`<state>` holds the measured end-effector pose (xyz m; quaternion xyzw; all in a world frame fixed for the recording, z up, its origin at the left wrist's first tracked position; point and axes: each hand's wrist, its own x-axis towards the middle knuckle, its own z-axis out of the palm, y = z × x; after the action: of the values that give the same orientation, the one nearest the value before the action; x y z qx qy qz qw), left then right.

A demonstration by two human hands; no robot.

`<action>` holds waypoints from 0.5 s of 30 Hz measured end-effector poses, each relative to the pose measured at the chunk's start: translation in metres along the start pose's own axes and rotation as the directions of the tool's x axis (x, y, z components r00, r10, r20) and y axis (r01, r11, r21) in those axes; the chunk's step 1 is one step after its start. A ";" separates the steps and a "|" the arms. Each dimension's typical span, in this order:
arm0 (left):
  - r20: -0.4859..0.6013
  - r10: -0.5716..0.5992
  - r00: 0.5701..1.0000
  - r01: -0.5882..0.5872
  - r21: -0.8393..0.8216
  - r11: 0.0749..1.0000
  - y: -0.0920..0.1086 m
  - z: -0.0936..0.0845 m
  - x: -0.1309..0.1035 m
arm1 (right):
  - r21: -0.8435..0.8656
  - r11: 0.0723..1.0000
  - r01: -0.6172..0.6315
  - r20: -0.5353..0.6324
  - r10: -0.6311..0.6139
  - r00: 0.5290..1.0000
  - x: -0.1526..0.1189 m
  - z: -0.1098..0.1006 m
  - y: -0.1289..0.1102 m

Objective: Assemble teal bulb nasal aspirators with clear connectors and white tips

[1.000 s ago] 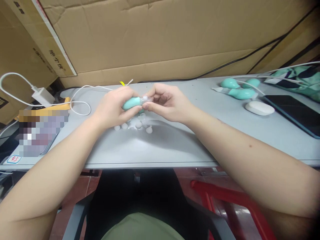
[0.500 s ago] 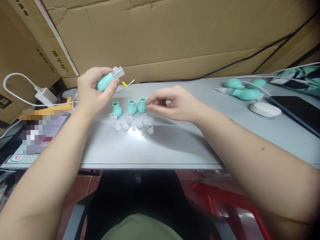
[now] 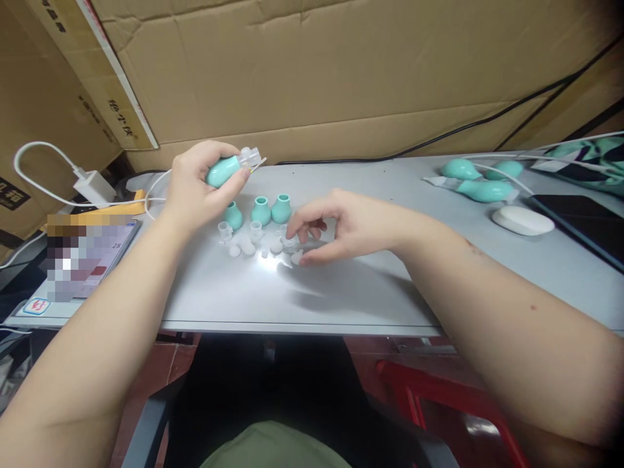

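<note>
Fingers (image 3: 217, 149) and thumb of the person's left hand (image 3: 192, 185) were wrapped around a glossy teal bulb (image 3: 223, 171), holding it tilted over the back of a gray desk (image 3: 219, 305), left of center. A clear plastic fitting (image 3: 249, 156) stuck out of the bulb's narrow end, pointing right and slightly up.

Below that hand, 3 open-necked bulbs (image 3: 261, 212) of the same teal stood upright in a row; the leftmost was partly hidden by the hand, and the other 2 stood close together. Just nearer the person lay small clear plastic cups (image 3: 256, 229) and, in front of those, several white caps (image 3: 248, 247).

At the right end of this cluster was the right hand (image 3: 355, 224), its fingers loosely curled and its thumb spread away from them. The thumb tip was at a white cap; whether they touched could not be told.

Farther right lay 3 more teal bulbs (image 3: 487, 190), a white oval case (image 3: 522, 221) and a dark phone (image 3: 585, 224). Far left were a second phone (image 3: 104, 257), its screen partly blurred, and a white charger (image 3: 95, 188). Brown cardboard (image 3: 316, 78) rose behind the desk.
</note>
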<state>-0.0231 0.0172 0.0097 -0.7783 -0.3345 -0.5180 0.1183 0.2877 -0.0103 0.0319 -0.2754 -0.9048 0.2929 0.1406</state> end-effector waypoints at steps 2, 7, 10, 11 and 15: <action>0.030 0.006 1.000 -0.006 -0.028 1.000 0.001 0.001 -0.001 | -0.081 0.996 -0.026 0.063 0.032 0.998 0.000 0.001 -0.006; 0.083 -0.006 0.997 0.012 -0.064 0.998 0.005 0.003 -0.003 | -0.213 0.972 -0.102 0.181 0.142 0.973 0.004 0.009 -0.019; 0.103 -0.017 0.994 0.023 -0.066 0.998 0.007 0.003 -0.003 | -0.203 0.972 -0.118 0.171 0.154 0.973 0.004 0.007 -0.019; 0.110 -0.019 0.994 0.027 -0.068 0.997 0.008 0.002 -0.003 | -0.177 0.978 -0.114 0.161 0.143 0.976 0.004 0.005 -0.017; 0.151 0.012 0.989 0.003 -0.103 0.995 0.014 -0.001 -0.001 | 0.111 0.991 -0.068 0.104 0.057 0.993 -0.001 -0.008 -0.003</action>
<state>-0.0146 0.0055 0.0111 -0.8211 -0.3136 -0.4739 0.0534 0.2910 -0.0096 0.0406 -0.2801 -0.8832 0.3623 0.1011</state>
